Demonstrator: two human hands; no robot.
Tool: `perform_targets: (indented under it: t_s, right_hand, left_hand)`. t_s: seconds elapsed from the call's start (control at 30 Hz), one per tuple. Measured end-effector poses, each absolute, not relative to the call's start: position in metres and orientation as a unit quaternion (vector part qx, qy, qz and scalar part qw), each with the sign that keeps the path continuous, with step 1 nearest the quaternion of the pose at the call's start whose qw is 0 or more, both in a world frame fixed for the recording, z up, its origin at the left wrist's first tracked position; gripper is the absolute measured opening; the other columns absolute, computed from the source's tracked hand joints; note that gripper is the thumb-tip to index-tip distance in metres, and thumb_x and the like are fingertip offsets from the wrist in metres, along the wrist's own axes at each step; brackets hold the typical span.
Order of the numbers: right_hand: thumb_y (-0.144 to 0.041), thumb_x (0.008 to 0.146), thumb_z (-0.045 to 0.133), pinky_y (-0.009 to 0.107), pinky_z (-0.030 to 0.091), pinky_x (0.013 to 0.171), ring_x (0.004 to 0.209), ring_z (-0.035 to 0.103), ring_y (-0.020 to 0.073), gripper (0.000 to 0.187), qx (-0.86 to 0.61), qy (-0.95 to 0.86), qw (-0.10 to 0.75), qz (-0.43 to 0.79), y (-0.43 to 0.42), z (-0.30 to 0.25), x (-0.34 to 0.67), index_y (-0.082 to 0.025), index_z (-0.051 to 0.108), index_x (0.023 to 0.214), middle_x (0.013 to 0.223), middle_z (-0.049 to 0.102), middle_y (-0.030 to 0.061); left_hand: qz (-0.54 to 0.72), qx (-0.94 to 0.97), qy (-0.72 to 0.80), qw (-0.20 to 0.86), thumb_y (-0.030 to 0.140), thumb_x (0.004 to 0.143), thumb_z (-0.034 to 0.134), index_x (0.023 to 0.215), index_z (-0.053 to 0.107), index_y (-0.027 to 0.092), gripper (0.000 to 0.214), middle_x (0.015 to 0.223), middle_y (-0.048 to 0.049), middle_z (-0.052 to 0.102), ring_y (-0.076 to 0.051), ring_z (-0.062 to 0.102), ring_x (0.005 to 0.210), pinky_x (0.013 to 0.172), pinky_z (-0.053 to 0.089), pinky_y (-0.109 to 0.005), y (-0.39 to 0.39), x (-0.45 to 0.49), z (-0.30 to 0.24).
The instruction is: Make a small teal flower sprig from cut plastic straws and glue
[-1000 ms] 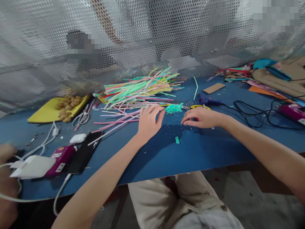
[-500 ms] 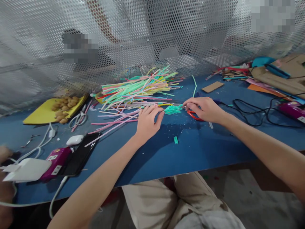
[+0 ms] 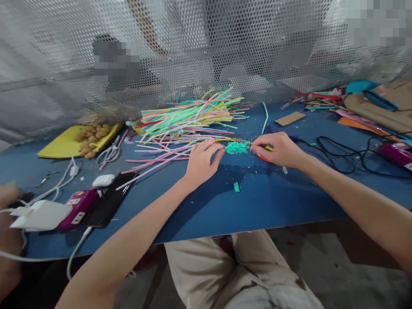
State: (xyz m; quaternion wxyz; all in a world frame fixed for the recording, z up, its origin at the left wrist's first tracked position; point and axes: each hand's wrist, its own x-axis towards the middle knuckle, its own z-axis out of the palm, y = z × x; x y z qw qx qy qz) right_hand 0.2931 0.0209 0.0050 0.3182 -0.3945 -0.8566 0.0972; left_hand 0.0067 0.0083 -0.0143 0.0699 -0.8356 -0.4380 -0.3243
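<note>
A spiky teal-green bundle of short fuzzy pieces (image 3: 237, 147), like cut pipe cleaners, lies between my hands just above the table. My left hand (image 3: 206, 159) has thumb and forefinger closed at its left end, the other fingers resting over pink and lilac stems (image 3: 154, 164). My right hand (image 3: 279, 148) pinches at the bundle's right end. A small yellow-and-dark piece (image 3: 269, 148) shows among its fingers; what it belongs to is hidden. Below that hand a red loop, like a tool handle (image 3: 263, 158), is partly covered. A teal scrap (image 3: 237, 186) lies nearer me.
Behind lies a big heap of coloured fuzzy stems (image 3: 193, 116) before a perforated metal screen (image 3: 180, 51). On the left are a yellow sheet (image 3: 59, 143) with brown balls, a phone (image 3: 107, 204), a purple power strip (image 3: 80, 208) and cables. Black cable (image 3: 337, 152) lies right. Another person's arm (image 3: 9, 231) shows at far left.
The view has shifted slightly. My right hand has turned a little, covering more of the red loop, and a yellow-and-dark piece now shows among its fingers. My left hand stays at the teal bundle.
</note>
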Motion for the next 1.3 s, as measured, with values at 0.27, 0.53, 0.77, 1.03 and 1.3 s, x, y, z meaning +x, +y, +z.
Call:
perform_targets:
  t_s: [0.27, 0.53, 0.77, 1.03, 1.3]
  right_hand:
    - [-0.034, 0.100, 0.051, 0.031, 0.044, 0.070, 0.072, 0.065, 0.0169, 0.029, -0.438, -0.825, 0.352, 0.061, 0.026, 0.011, 0.303, -0.021, 0.074, 0.089, 0.086, 0.078, 0.0042]
    - [-0.041, 0.099, 0.054, 0.032, 0.043, 0.064, 0.062, 0.061, 0.0153, 0.031, -0.467, -0.816, 0.335, 0.070, 0.033, 0.009, 0.307, -0.023, 0.079, 0.094, 0.083, 0.079, 0.0030]
    - [-0.040, 0.097, 0.056, 0.031, 0.039, 0.056, 0.051, 0.053, 0.0109, 0.030, -0.489, -0.812, 0.296, 0.117, 0.035, 0.002, 0.305, -0.024, 0.081, 0.091, 0.079, 0.079, 0.0006]
    - [-0.035, 0.101, 0.051, 0.031, 0.048, 0.063, 0.057, 0.060, 0.0119, 0.035, -0.427, -0.812, 0.376, 0.134, 0.017, 0.007, 0.291, -0.019, 0.079, 0.088, 0.092, 0.080, 0.0051]
    - [-0.042, 0.088, 0.073, 0.029, 0.050, 0.062, 0.060, 0.058, 0.0121, 0.029, -0.384, -0.803, 0.437, 0.128, 0.009, 0.005, 0.282, -0.020, 0.076, 0.108, 0.080, 0.075, 0.0023]
  left_hand:
    - [-0.337, -0.821, -0.455, 0.073, 0.039, 0.107, 0.045, 0.112, 0.066, 0.022, 0.028, 0.109, -0.0077, 0.073, -0.024, 0.066, 0.106, 0.085, 0.042, -0.038, 0.011, 0.004, -0.014]
    - [-0.336, -0.825, -0.447, 0.083, 0.039, 0.104, 0.052, 0.110, 0.065, 0.022, 0.022, 0.106, -0.0067, 0.071, -0.023, 0.065, 0.101, 0.084, 0.041, -0.037, 0.010, 0.005, -0.015]
    - [-0.389, -0.809, -0.435, 0.071, 0.041, 0.103, 0.053, 0.113, 0.063, 0.020, 0.026, 0.103, -0.0075, 0.067, -0.023, 0.063, 0.101, 0.090, 0.044, -0.037, 0.006, 0.003, -0.006]
    - [-0.356, -0.821, -0.441, 0.065, 0.047, 0.104, 0.049, 0.114, 0.065, 0.020, 0.032, 0.102, -0.0067, 0.068, -0.021, 0.063, 0.098, 0.088, 0.045, -0.035, 0.008, 0.003, -0.007]
    - [-0.335, -0.834, -0.432, 0.078, 0.045, 0.106, 0.047, 0.113, 0.069, 0.019, 0.035, 0.095, -0.0066, 0.067, -0.020, 0.062, 0.090, 0.079, 0.044, -0.032, 0.011, 0.002, -0.011]
